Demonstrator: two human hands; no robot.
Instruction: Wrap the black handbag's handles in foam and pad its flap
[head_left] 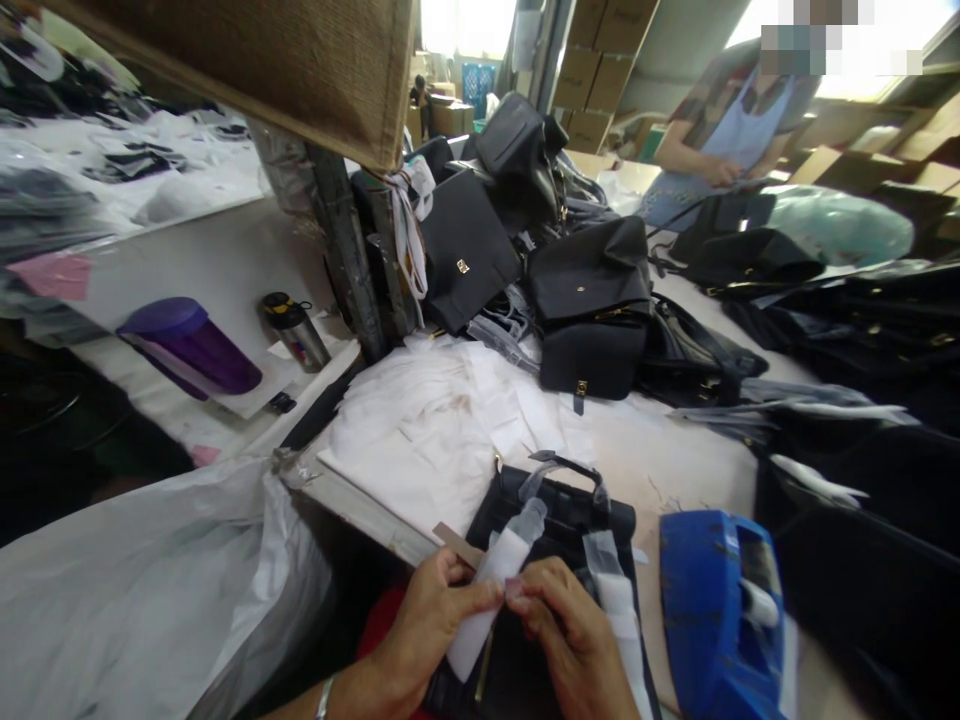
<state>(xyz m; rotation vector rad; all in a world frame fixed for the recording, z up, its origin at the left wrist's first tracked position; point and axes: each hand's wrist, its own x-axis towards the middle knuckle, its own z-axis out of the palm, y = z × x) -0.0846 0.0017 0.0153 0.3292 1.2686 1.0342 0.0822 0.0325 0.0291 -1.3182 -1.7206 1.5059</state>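
Observation:
A black bag (555,500) lies at the table's near edge, with its top handle partly wrapped in clear film. My left hand (431,620) is closed around one strap wrapped in white foam (491,585), thumb on top. A brown flat strip (455,543) sticks out by its fingers. My right hand (574,640) meets it at the foam, finger and thumb pinched on a small pinkish piece (513,588) that looks like tape. A second foam-wrapped strap (619,610) lies to the right. Part of the bag is hidden under my hands.
A blue tape dispenser (694,620) stands at my right. White foam sheets (420,410) are stacked ahead, with black bags (589,270) piled behind. A purple container (195,345) and a steel flask (296,330) stand left. Another person (720,150) works across the table.

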